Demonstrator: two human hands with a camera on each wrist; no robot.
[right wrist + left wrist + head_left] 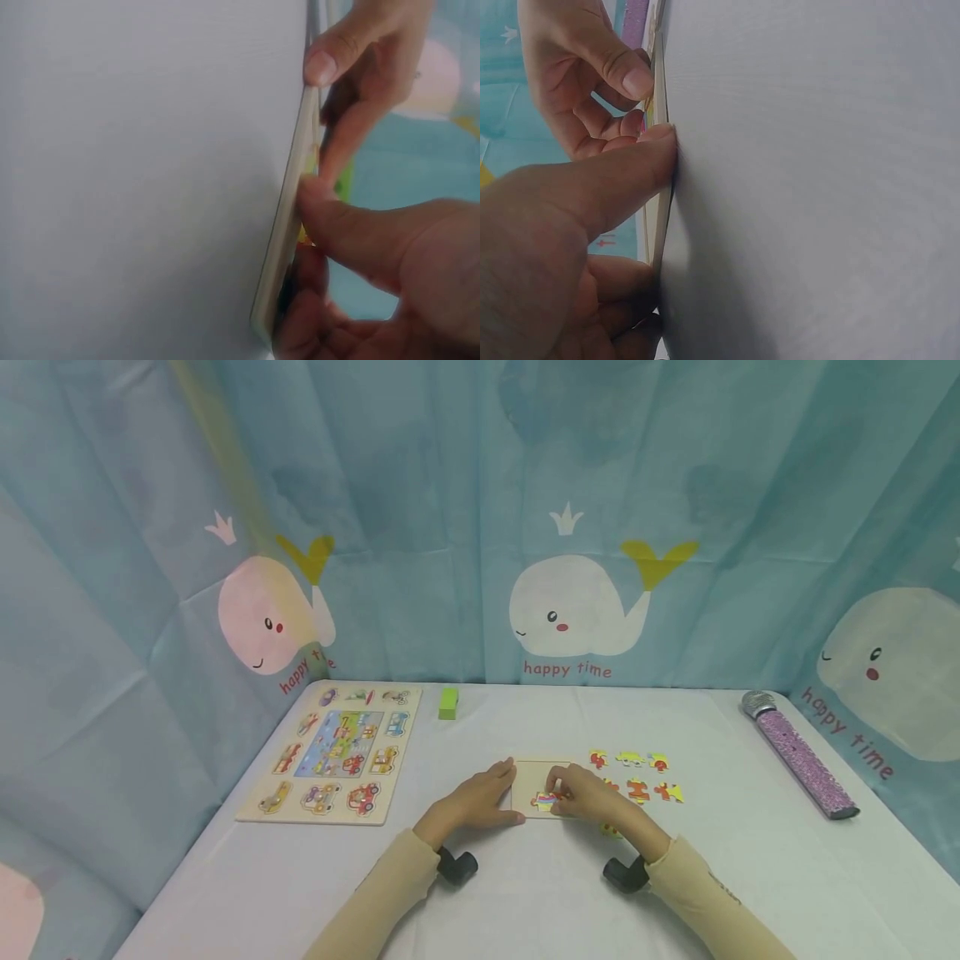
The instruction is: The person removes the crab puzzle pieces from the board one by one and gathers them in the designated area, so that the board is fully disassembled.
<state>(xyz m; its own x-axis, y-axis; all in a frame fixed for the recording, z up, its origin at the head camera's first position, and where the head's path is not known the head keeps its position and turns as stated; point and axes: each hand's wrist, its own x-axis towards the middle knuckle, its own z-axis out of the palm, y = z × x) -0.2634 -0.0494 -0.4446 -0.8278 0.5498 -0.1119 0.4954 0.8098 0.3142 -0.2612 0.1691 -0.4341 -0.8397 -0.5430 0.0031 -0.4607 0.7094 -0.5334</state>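
Observation:
A small pale wooden puzzle board (528,774) lies flat on the white table. My left hand (478,799) holds it along its left side, thumb at the near corner and fingertips at the far corner. In the left wrist view, the thumb presses the board's near edge. My right hand (587,793) is over the board's right part, its curled fingers and thumb pinching a colourful puzzle piece (545,802) low on the board. Orange, red and yellow puzzle pieces (638,791) lie loose to the right; the right hand and wrist partly cover some.
A larger wooden picture puzzle (393,752) with vehicle pieces lies at the left. A green block (447,703) stands near the back edge. A glittery purple microphone (806,760) lies at the far right. A blue whale-print curtain (420,610) hangs behind the table.

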